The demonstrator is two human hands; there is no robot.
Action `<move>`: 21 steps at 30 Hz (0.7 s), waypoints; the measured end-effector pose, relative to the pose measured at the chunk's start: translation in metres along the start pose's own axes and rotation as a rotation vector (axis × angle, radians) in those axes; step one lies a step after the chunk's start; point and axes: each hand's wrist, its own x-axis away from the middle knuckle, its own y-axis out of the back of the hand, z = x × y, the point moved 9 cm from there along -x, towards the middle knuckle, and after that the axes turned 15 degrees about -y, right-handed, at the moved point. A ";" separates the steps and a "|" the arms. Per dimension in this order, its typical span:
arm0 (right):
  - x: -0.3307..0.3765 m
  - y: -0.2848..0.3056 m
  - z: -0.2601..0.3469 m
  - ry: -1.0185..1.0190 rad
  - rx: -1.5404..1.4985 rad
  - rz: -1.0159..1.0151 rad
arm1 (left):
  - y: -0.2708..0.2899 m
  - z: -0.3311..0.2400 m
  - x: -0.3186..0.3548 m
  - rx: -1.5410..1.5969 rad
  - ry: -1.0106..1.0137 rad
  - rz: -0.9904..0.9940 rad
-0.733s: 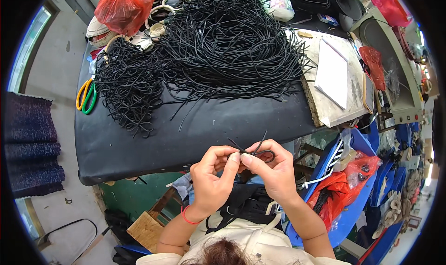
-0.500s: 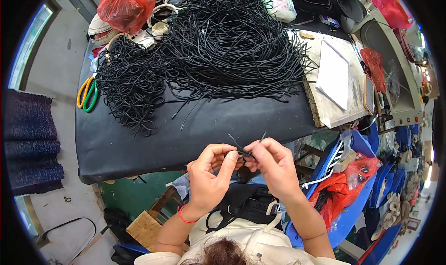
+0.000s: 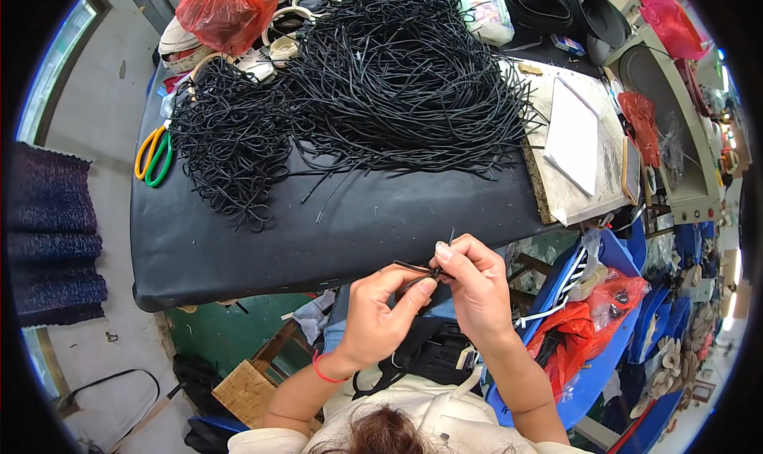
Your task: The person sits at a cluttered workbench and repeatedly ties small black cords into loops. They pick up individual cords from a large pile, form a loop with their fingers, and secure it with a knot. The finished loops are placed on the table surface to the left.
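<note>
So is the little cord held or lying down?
Held: the left hand and right hand both have fingers on the black cord.

A table with a smooth black covering (image 3: 342, 243) carries a broad heap of thin black cords (image 3: 405, 104) at its far middle. Just left lies a smaller, looped tangle of thin black cord (image 3: 230, 152), with orange-and-green-handled scissors (image 3: 163, 158) beside it at the left. A stained, cream-coloured flat board (image 3: 538, 153) lies at the right.
</note>
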 end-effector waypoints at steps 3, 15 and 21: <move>-0.001 0.000 0.003 0.028 -0.006 -0.011 | -0.003 -0.006 -0.001 -0.053 -0.055 -0.012; 0.005 -0.015 0.001 0.024 0.206 0.121 | 0.013 0.004 -0.004 0.236 0.147 -0.123; 0.003 -0.037 -0.007 0.027 0.224 0.164 | 0.041 0.000 -0.004 0.062 0.144 -0.167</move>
